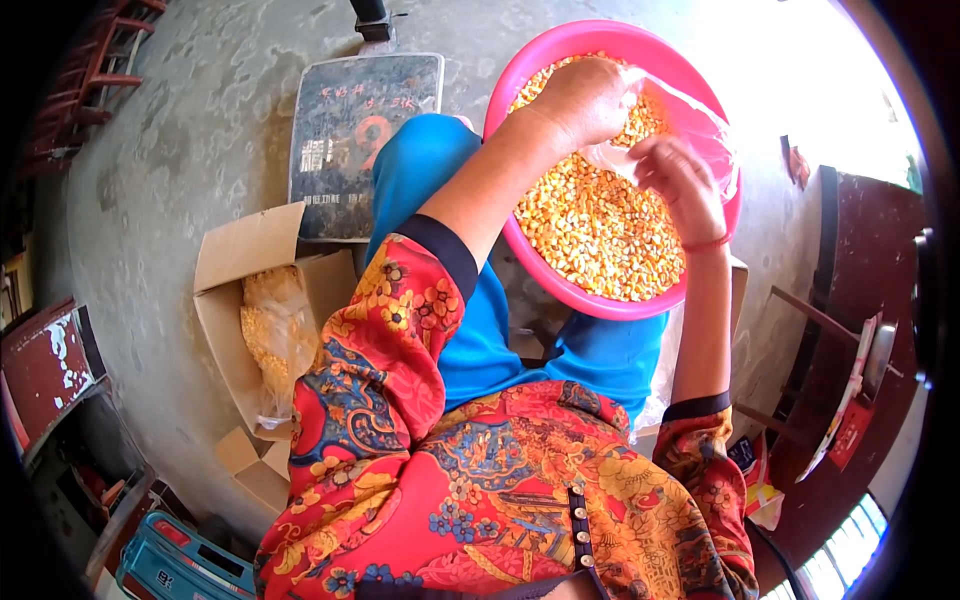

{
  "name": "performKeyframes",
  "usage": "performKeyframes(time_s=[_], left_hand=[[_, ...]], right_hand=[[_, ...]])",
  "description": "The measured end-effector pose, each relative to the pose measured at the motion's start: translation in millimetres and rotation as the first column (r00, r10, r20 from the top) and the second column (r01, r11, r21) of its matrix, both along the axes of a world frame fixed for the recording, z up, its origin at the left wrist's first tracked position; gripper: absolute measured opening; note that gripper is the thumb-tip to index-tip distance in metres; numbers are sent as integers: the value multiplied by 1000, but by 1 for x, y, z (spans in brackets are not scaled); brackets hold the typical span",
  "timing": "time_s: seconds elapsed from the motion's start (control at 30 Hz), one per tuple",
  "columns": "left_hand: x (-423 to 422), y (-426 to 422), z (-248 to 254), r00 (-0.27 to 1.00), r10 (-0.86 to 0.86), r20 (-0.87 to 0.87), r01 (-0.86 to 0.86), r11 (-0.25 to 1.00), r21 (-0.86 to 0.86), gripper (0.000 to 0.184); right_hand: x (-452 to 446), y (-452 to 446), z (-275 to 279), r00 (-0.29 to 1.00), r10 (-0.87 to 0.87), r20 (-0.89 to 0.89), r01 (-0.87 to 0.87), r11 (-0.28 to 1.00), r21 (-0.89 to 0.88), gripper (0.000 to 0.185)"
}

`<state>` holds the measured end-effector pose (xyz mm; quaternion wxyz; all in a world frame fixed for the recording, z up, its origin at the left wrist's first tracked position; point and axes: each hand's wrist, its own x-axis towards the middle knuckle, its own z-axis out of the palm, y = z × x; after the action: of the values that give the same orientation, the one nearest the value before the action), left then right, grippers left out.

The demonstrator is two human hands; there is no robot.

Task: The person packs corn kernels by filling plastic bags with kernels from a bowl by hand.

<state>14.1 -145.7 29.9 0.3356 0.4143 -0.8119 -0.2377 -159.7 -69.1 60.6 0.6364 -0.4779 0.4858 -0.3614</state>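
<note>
A pink basin (595, 300) of loose yellow corn kernels (600, 235) sits above my knees. My left hand (590, 100) reaches over the kernels, its fingers closed on a clear plastic bag (690, 105). On the basin's right side, my right hand (682, 185) has its fingers curled at the bag's near edge, slightly blurred by motion. The bag spreads between both hands and against the basin's inner right wall. Whether kernels are inside it, I cannot make out.
An open cardboard box (225, 330) on the left holds a plastic bag of kernels (270, 330). A dark platform scale (340, 130) lies on the concrete floor beyond my knee. Dark red furniture (870, 270) stands at right; a blue case (185, 560) is at lower left.
</note>
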Motion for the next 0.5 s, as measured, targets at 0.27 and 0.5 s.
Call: performKeyframes(time_s=[0.27, 0.5], left_hand=[[0, 3, 0, 999, 34, -5, -34, 999, 22, 27], [-5, -3, -11, 1000, 12, 20, -12, 1000, -15, 25]], right_hand=[[38, 45, -62, 548, -47, -835, -544, 739, -398, 32], [50, 61, -55, 595, 146, -791, -495, 841, -217, 19]])
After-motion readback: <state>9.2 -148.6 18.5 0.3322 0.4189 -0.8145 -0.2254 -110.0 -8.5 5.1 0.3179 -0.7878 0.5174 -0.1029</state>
